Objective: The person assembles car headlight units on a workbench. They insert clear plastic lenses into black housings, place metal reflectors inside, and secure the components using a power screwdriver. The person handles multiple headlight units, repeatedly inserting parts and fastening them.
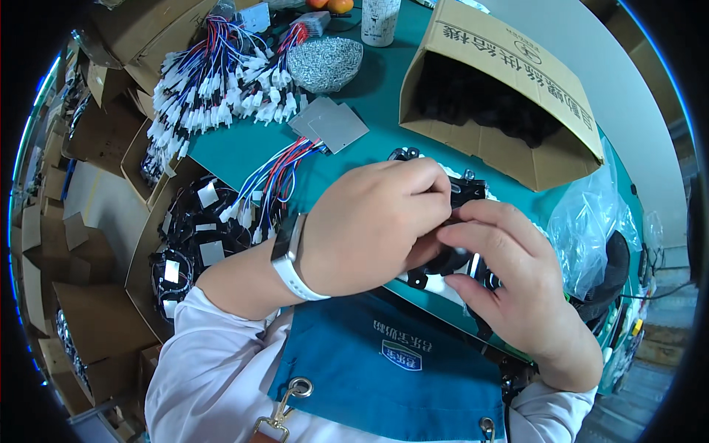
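Observation:
My left hand, with a white and dark band on its wrist, is closed, fingers curled and thumb tucked under. My right hand meets it from the right, its thumb and fingers bent in a pinch. Between and beneath them is a black plastic part with rounded lugs and small metal bits, resting over the green tabletop. Most of it is covered by my fingers, and what each hand pinches is hidden. Grey square plates with red, white and blue wires lie just beyond my left hand.
Bundled wires with white connectors lie at far left, near a silvery bowl-shaped item and a patterned cup. A cardboard box of black parts lies open at far right, beside clear plastic bags. A carton of black wired units stands at left.

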Demonstrator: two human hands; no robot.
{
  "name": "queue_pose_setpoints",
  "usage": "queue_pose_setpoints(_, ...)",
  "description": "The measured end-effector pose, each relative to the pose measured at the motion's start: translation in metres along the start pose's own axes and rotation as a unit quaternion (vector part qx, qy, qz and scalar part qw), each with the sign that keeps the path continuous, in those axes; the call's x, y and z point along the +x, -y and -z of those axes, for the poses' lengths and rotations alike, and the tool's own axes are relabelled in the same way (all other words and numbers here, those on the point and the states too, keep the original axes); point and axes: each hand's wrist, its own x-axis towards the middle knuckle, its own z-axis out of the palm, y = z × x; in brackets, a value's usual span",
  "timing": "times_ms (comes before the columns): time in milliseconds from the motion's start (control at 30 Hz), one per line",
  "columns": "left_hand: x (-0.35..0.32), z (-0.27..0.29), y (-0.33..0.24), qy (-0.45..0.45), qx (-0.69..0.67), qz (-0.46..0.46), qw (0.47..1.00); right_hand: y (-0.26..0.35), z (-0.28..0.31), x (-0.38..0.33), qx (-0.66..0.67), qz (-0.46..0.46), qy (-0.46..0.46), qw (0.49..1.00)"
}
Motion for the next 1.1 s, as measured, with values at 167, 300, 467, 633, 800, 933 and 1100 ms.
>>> queue_pose_setpoints(167, -0.004, 0.005, 0.017, 0.032, -0.204, 0.082, 0.975, -0.012, -0.003, -0.001, -0.002, -0.036, -0.038, 0.999)
queue_pose_setpoints(300, -0.019, -0.003, 0.028, 0.029, 0.028, 0.049, 0.998, -0.035, -0.015, -0.002, -0.075, -0.049, -0.051, 0.995)
queue_pose_setpoints(467, -0.032, -0.024, 0.028, 0.055, 0.098, 0.084, 0.99, -0.042, -0.029, -0.002, -0.077, -0.073, 0.008, 0.994)
queue_pose_setpoints(633, -0.034, -0.03, 0.03, 0.045, 0.1, 0.08, 0.991, -0.044, -0.033, 0.001, -0.094, -0.077, 0.036, 0.992)
queue_pose_setpoints(800, -0.035, -0.031, 0.032, 0.038, 0.098, 0.07, 0.992, -0.041, -0.033, 0.001, -0.113, -0.069, 0.058, 0.989)
queue_pose_setpoints(933, -0.035, -0.032, 0.033, 0.031, 0.096, 0.066, 0.993, -0.041, -0.032, 0.002, -0.114, -0.057, 0.061, 0.99)
queue_pose_setpoints(1100, -0.035, -0.034, 0.034, 0.027, 0.096, 0.067, 0.993, -0.043, -0.032, 0.003, -0.136, -0.049, 0.07, 0.987)
